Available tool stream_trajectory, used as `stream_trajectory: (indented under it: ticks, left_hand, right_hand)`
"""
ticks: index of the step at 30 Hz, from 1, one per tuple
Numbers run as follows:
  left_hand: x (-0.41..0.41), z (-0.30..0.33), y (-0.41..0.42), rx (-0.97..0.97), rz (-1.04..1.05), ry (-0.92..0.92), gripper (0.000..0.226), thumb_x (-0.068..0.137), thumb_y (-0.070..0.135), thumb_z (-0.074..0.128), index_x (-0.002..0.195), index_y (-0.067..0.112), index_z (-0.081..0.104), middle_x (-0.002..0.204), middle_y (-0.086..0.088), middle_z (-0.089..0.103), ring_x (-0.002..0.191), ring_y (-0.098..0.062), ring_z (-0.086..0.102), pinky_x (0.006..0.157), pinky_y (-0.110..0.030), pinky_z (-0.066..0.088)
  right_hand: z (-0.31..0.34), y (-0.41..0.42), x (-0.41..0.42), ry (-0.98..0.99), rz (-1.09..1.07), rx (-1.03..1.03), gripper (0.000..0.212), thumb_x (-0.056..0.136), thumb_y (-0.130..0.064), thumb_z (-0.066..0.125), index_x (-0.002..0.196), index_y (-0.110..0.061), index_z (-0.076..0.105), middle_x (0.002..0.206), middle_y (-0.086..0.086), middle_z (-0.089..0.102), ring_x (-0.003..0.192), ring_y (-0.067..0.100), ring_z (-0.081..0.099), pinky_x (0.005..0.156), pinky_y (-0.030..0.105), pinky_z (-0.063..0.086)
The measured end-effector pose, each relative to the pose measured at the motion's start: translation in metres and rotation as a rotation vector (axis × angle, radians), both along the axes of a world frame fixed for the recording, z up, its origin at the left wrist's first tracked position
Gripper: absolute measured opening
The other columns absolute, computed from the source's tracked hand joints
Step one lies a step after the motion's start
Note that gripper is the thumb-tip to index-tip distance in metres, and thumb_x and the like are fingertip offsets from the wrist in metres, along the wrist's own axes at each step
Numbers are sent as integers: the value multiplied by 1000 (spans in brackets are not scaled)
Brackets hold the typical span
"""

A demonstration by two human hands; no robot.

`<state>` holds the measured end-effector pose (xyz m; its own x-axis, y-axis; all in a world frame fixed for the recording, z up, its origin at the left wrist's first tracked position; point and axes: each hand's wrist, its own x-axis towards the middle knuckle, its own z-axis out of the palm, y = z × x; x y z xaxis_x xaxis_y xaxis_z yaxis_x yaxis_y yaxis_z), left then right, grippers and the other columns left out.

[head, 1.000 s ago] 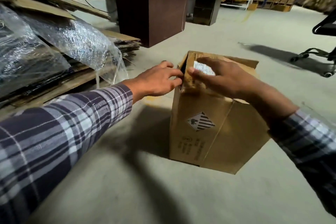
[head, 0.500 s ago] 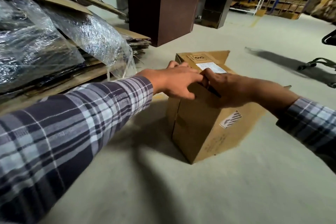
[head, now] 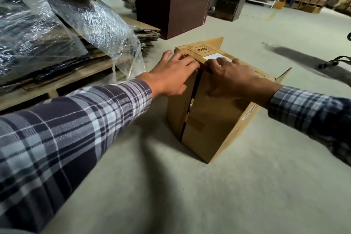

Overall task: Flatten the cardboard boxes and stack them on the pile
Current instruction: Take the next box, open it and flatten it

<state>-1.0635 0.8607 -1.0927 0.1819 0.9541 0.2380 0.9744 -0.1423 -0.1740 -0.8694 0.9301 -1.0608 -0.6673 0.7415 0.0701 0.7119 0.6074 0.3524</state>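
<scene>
Best done by prying evenly along the dark split in the box, standing on the floor just right of the pile, long axis running away rightward, left hand and right hand pressing its top edge, fingers spread, neither grip closed.
</scene>
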Motion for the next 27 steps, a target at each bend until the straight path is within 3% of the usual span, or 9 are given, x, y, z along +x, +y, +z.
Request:
stream_trajectory:
  ticks: [2, 6, 9, 12, 16, 21, 24, 27]
  left_hand:
    - [3, -3, 0, 95, 19, 117, 72, 88, 42, 70, 151, 23, 42, 158, -10, 39, 151, -37, 27, 120, -62, 24]
    - [22, 2, -4, 227, 11, 326, 48, 88, 36, 64, 134, 24, 57, 146, -18, 44, 136, -38, 41, 105, -54, 34]
    - [43, -6, -11, 125, 29, 395, 32, 99, 30, 54, 129, 24, 63, 119, -9, 66, 113, -32, 63, 89, -44, 39]
    - [60, -21, -17, 4, 118, 408, 22, 103, 24, 54, 119, 21, 69, 104, -3, 72, 97, -28, 71, 70, -36, 40]
    - [71, -40, -15, -88, 133, 455, 24, 106, 20, 50, 111, 19, 73, 100, -2, 68, 102, -26, 72, 71, -35, 43]
    - [58, -65, -1, -174, 80, 405, 29, 102, 16, 47, 112, 17, 74, 115, -5, 72, 110, -28, 70, 83, -39, 53]
    - [49, -67, 4, -183, 30, 381, 26, 99, 12, 51, 109, 14, 74, 111, -7, 71, 106, -30, 69, 83, -40, 54]
    - [30, -64, 9, -209, -10, 322, 24, 95, 16, 56, 109, 16, 75, 102, -7, 71, 89, -27, 62, 75, -38, 49]
  right_hand:
    - [-5, -1, -4, 16, 0, 79, 94, 82, -61, 73, 154, -23, 26, 145, 15, 49, 124, 44, 54, 71, 40, 46]
    - [-10, 2, 0, 17, -9, 172, 91, 83, -65, 70, 151, -22, 28, 146, 15, 50, 123, 44, 55, 69, 40, 41]
    - [-11, 4, 6, 21, 13, 209, 92, 83, -68, 68, 152, -23, 28, 149, 14, 49, 123, 42, 56, 68, 40, 39]
    - [-11, 0, 7, 26, 17, 231, 91, 84, -68, 68, 152, -23, 28, 149, 15, 50, 121, 41, 57, 67, 40, 39]
    - [-13, -2, 5, 42, -10, 216, 87, 84, -62, 69, 151, -23, 30, 146, 14, 51, 121, 41, 56, 69, 41, 38]
    - [-19, -6, 5, 84, -29, 196, 88, 85, -61, 67, 152, -21, 29, 146, 15, 48, 128, 44, 50, 80, 50, 46]
    - [-27, -11, 5, 105, -45, 193, 89, 85, -60, 66, 153, -17, 28, 142, 18, 49, 125, 48, 51, 88, 58, 51]
    - [-41, -17, 5, 141, 12, 282, 87, 85, -52, 65, 153, -14, 29, 143, 20, 48, 121, 46, 53, 95, 59, 48]
